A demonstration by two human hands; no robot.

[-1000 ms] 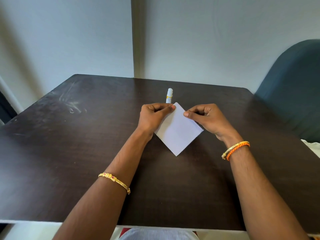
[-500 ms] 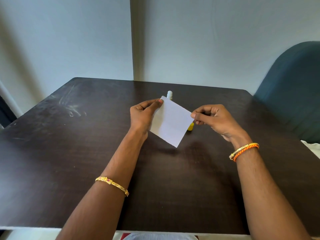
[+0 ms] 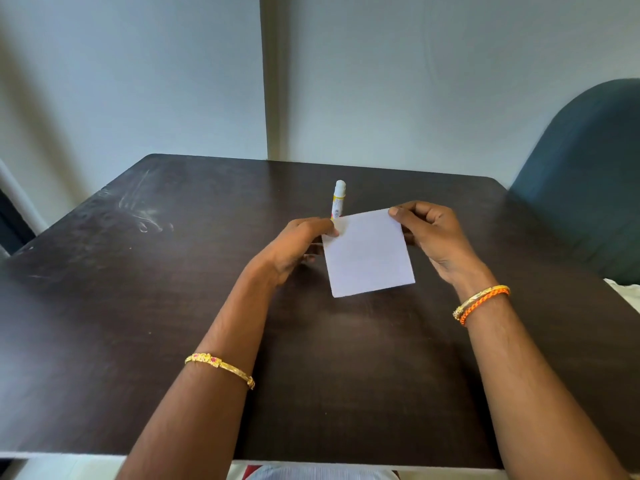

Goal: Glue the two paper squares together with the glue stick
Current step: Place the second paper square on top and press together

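A white paper square (image 3: 369, 254) is held up above the dark table (image 3: 138, 323), tilted toward me. My left hand (image 3: 298, 249) pinches its upper left corner between thumb and fingers. My right hand (image 3: 433, 237) pinches its upper right corner. I cannot tell whether one sheet or two lie together in this square. A white and yellow glue stick (image 3: 338, 199) lies on the table just beyond the paper, its lower end hidden behind the paper's left corner.
A dark teal chair back (image 3: 588, 174) stands at the table's right far corner. A pale wall runs close behind the table. White scuff marks (image 3: 145, 213) show on the far left of the tabletop. The table's front edge is near my body.
The paper lay on the table, then was lifted by both hands. It has turned from a diamond pose to nearly square-on, and my right hand has moved up to its upper right corner.
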